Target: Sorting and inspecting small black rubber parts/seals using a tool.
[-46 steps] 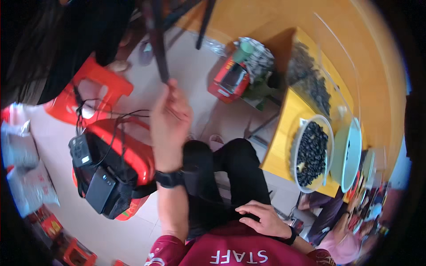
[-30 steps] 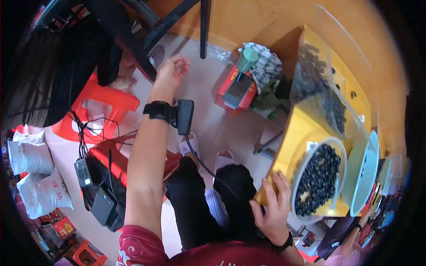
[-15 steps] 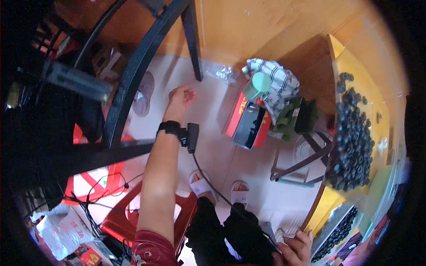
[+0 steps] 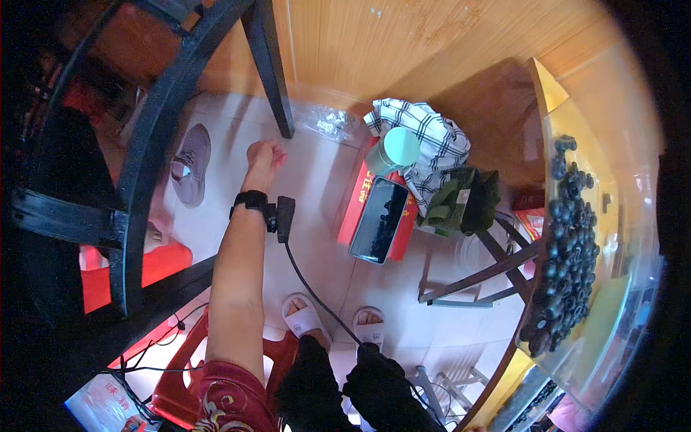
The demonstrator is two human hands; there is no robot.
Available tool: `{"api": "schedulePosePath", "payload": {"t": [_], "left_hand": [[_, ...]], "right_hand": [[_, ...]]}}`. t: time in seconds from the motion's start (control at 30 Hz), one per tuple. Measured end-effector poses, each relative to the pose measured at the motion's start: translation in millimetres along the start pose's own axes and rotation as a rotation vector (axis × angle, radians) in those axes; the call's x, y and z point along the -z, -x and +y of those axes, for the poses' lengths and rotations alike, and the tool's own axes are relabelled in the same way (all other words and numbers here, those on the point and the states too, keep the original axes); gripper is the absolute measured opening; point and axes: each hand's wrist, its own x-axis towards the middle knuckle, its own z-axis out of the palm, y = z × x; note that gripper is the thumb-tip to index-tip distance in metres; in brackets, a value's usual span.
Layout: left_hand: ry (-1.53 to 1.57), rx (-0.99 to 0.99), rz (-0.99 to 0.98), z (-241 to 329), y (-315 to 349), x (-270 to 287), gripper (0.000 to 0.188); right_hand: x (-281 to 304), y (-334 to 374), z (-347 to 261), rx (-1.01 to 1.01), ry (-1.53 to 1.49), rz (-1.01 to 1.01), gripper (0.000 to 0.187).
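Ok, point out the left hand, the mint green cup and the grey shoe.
left hand (image 4: 263, 155), head view, on the knuckles.
mint green cup (image 4: 393, 151), head view, on its lid.
grey shoe (image 4: 191, 163), head view, on its upper.

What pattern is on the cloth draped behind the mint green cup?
The cloth is a black-and-white check, clearest in the head view.

I see my left hand (image 4: 263, 155) stretched out over pale floor tile in the upper middle of the frame. Just above it a black table leg (image 4: 270, 68) blocks the way, and a curved black frame (image 4: 147, 144) closes off the left. A grey shoe (image 4: 191, 164) lies left of the hand. To the right, open tile runs as far as a red box (image 4: 360, 194) with a dark phone (image 4: 379, 219) on it.
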Motion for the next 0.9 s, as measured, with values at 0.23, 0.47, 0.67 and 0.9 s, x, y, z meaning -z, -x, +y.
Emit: {"api": "schedulePosePath", "payload": {"t": [0.23,0.47,0.67,0.9], "left_hand": [[-0.479,0.011,-0.336,-43.2,-15.8,-35.6,0.033],[-0.6,-0.171,-0.373,-84.7,-30.3,-81.0,0.071],[-0.695,-0.281,-0.127,-111.2,-75.9,-81.8,0.076],[-0.587,-0.112,-0.245,-115.6,-108.1,-68.2,0.078]], "right_hand": [[-5.9,11.1,36.3,-0.084,0.03,-0.011,0.036],[-20.0,3.4,74.8,-0.138,0.059,0.0,0.036],[-14.9,18.3,75.9,-0.282,0.093,0.004,0.035],[-20.1,29.1,81.5,-0.366,0.048,-0.024,0.035]]}}
